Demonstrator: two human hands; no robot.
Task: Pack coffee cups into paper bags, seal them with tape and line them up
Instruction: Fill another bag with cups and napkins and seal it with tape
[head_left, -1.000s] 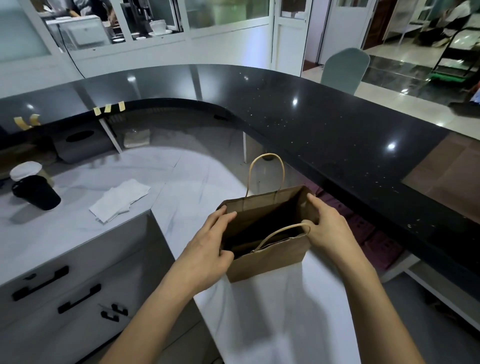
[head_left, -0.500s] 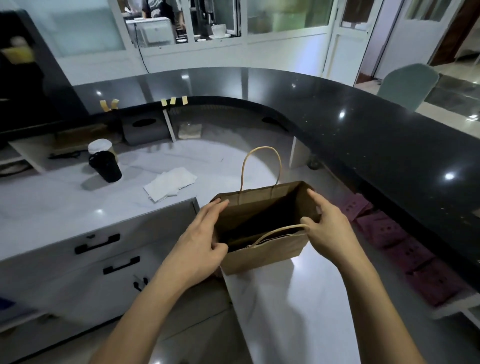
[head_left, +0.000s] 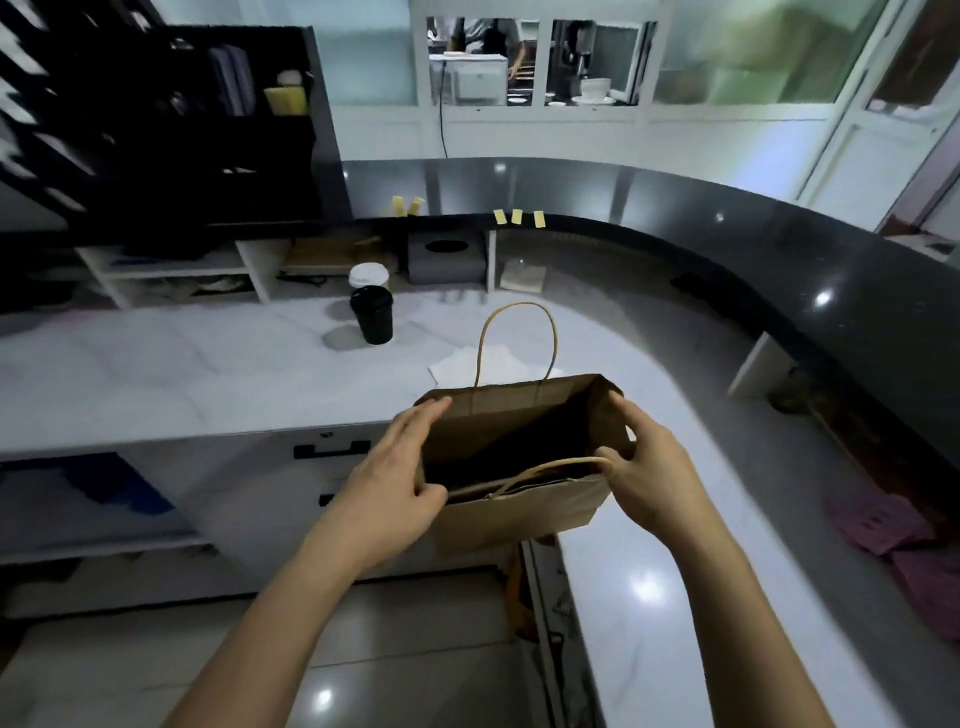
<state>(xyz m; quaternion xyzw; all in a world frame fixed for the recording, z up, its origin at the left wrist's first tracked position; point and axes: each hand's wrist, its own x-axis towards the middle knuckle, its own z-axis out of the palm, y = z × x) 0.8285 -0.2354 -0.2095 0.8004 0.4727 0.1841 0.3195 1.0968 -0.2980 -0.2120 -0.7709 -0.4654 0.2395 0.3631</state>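
A brown paper bag (head_left: 519, 514) with twine handles is held open in front of me, above the edge of the white marble counter (head_left: 208, 374). My left hand (head_left: 400, 467) grips the bag's left rim, thumb inside. My right hand (head_left: 644, 467) grips the right rim. The inside of the bag is dark. A black coffee cup (head_left: 372, 314) with a black lid stands on the counter to the far left of the bag, and a white-lidded cup (head_left: 368, 274) stands just behind it. Strips of yellow tape (head_left: 517, 217) hang from the edge of the black upper counter.
White napkins (head_left: 488, 364) lie on the counter behind the bag. A grey tissue box (head_left: 445, 257) sits under the curved black upper counter (head_left: 779, 260). Drawers with black handles (head_left: 332, 449) are below the counter at left. Purple cloths (head_left: 893, 535) lie on a low shelf at right.
My view has swung left, bringing the cups and shelves toward the centre. Both hands keep holding the bag open, and the bag has moved left with them toward the counter's corner.
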